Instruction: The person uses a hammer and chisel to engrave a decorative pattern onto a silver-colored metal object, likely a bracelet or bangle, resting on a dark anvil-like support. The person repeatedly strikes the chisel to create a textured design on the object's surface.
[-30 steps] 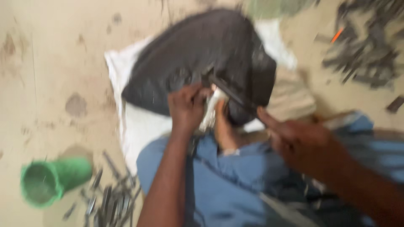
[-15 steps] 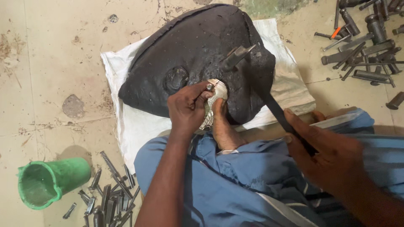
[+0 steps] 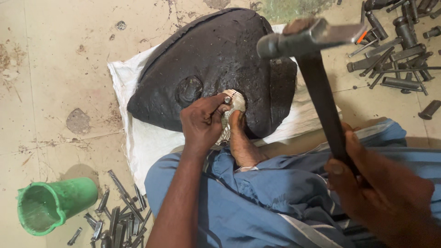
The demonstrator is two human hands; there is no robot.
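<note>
— What's closest to the camera?

— Blue cloth over the person's lap, and the right hand (image 3: 372, 188) at the lower right, fingers wrapped tight around the dark handle of a hammer (image 3: 317, 69). The hammer is raised, its metal head up near the top of the view, above the work.

— And the left hand?

— The left hand (image 3: 202, 121) is just past the knee, fingers pinched closed on a small metal punch (image 3: 227, 98), whose tip stands on a pale patterned metal piece (image 3: 234, 108). A bare foot (image 3: 239, 138) presses against that piece from below.

— Where does the piece sit?

— On the near edge of a big black rounded block (image 3: 216, 59), which lies on a white sack (image 3: 147, 133) spread over the floor.

— Anything else around?

— At the lower left a green cup (image 3: 55, 204) lies on its side beside a scatter of loose steel punches (image 3: 121, 216). Far off, at the upper right, a second heap of dark tools (image 3: 395, 50) lies on the floor.
</note>
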